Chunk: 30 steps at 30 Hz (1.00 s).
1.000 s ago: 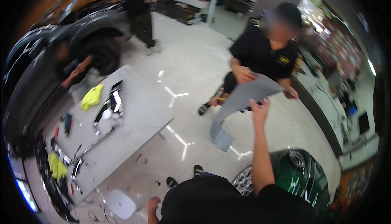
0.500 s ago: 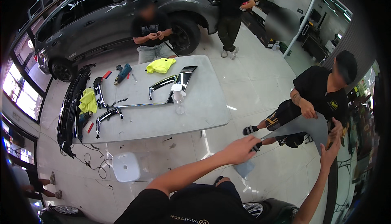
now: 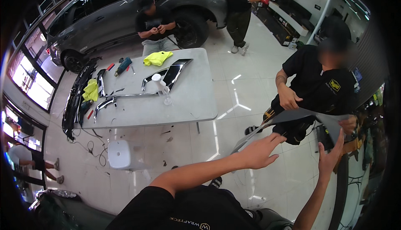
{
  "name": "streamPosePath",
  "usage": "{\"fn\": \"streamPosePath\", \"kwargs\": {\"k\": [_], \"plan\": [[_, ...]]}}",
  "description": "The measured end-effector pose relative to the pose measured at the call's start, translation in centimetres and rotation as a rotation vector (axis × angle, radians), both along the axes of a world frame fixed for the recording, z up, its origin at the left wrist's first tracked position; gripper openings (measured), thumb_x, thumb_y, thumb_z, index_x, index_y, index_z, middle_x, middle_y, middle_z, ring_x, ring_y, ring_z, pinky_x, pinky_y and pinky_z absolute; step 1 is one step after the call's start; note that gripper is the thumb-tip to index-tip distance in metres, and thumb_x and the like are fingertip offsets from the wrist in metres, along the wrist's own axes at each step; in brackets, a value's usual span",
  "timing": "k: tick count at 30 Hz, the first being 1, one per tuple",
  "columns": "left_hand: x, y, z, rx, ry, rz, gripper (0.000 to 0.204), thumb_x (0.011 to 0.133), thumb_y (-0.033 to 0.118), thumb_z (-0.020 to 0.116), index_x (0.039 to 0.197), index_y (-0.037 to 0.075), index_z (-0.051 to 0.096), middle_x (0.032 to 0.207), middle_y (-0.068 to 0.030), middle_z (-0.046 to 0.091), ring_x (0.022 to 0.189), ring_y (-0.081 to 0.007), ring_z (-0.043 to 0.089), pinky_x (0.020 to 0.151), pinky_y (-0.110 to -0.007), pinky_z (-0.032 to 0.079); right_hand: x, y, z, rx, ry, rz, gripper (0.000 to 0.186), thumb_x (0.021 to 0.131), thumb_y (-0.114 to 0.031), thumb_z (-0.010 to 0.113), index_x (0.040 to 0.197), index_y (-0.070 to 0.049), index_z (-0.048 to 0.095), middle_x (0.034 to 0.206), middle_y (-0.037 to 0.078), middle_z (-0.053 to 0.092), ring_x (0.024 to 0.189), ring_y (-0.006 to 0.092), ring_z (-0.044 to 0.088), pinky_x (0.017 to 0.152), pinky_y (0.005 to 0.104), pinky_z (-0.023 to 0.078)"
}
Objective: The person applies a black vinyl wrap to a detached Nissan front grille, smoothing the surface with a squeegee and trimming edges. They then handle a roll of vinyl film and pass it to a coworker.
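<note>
A grey flexible sheet (image 3: pixel 295 114), which looks like thin film, hangs in front of me on the right. A co-worker's hand (image 3: pixel 289 98) is at its upper edge, and their other hand (image 3: pixel 347 124) grips its right end. My left hand (image 3: pixel 260 151) is stretched out beside the lower left part of the sheet, fingers extended and thumb apart. Whether it touches the sheet I cannot tell. Below the sheet's right end, my right hand (image 3: pixel 329 158) is raised with its thumb and fingers spread. Its fingertips are close to the sheet; contact is unclear.
A grey table (image 3: pixel 184 113) at left bears chrome trim pieces (image 3: pixel 177 73), a heat gun (image 3: pixel 123 66), yellow cloths (image 3: pixel 158 58) and a spray bottle (image 3: pixel 161 86). A white stool (image 3: pixel 120 154) stands before it. Beyond are a seated person, a standing person and a grey car (image 3: pixel 100 21).
My left hand has opened, its fingers spreading from a closer pose near the sheet's left part. The co-worker's far hand now grips the right end, and the sheet's left part has swung lower.
</note>
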<state>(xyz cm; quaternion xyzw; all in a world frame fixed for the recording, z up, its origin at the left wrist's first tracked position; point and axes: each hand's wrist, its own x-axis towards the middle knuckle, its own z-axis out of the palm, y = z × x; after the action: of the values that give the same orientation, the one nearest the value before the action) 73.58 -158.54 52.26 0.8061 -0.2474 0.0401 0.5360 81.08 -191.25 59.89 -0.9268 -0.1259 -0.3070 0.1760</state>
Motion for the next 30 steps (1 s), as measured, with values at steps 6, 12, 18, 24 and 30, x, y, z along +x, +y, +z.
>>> {"fn": "streamPosePath", "kwargs": {"k": [6, 12, 18, 24, 30], "plan": [[-6.9, 0.5, -9.9, 0.204, 0.425, -0.121, 0.054, 0.104, 0.027, 0.064, 0.15, 0.005, 0.049, 0.135, -0.0206, 0.065, 0.118, -0.04, 0.067, 0.102, -0.047, 0.053, 3.3, -0.9, -3.3, 0.254, 0.146, 0.08, 0.091, 0.09, -0.015, 0.082, 0.167, -0.01, 0.034, 0.168, 0.017, 0.04, 0.153, 0.0366, 0.04, 0.123, 0.051, 0.034], [-16.1, 4.6, -15.7, 0.139, 0.799, 0.097, 0.047, 0.102, 0.025, 0.067, 0.143, 0.005, 0.059, 0.121, -0.0166, 0.075, 0.104, -0.0265, 0.075, 0.091, -0.04, 0.059, 4.5, 0.9, -10.3, 0.689, 0.419, 0.231, 0.094, 0.087, -0.03, 0.088, 0.165, -0.012, 0.038, 0.155, 0.015, 0.054, 0.134, 0.0322, 0.057, 0.103, 0.0481, 0.05], [-16.1, 1.9, -17.0, -0.023, 0.814, 0.306, 0.042, 0.103, 0.014, 0.065, 0.143, 0.002, 0.059, 0.119, -0.0109, 0.075, 0.102, -0.0176, 0.072, 0.092, -0.032, 0.057, 5.1, 6.4, -17.6, 1.264, 0.751, 0.424, 0.071, 0.106, -0.041, 0.067, 0.16, -0.005, 0.039, 0.142, 0.017, 0.059, 0.119, 0.0245, 0.064, 0.092, 0.0384, 0.057], [-13.6, -0.7, -15.7, -0.205, 0.815, 0.257, 0.039, 0.104, 0.009, 0.063, 0.143, 0.003, 0.06, 0.122, -0.0089, 0.073, 0.109, -0.0169, 0.069, 0.098, -0.032, 0.054, 2.9, 8.7, -19.6, 1.542, 0.868, 0.246, 0.074, 0.106, -0.043, 0.067, 0.159, -0.001, 0.036, 0.139, 0.015, 0.06, 0.117, 0.0226, 0.065, 0.089, 0.0367, 0.056], [-14.1, 1.0, -15.9, -0.101, 0.853, 0.326, 0.038, 0.104, 0.01, 0.065, 0.142, 0.002, 0.06, 0.12, -0.0109, 0.074, 0.112, -0.0174, 0.069, 0.099, -0.033, 0.054, 2.0, 2.6, -16.9, 1.489, 0.488, 0.196, 0.074, 0.105, -0.042, 0.069, 0.156, -0.001, 0.036, 0.129, 0.013, 0.064, 0.114, 0.0187, 0.067, 0.08, 0.0334, 0.059]]}}
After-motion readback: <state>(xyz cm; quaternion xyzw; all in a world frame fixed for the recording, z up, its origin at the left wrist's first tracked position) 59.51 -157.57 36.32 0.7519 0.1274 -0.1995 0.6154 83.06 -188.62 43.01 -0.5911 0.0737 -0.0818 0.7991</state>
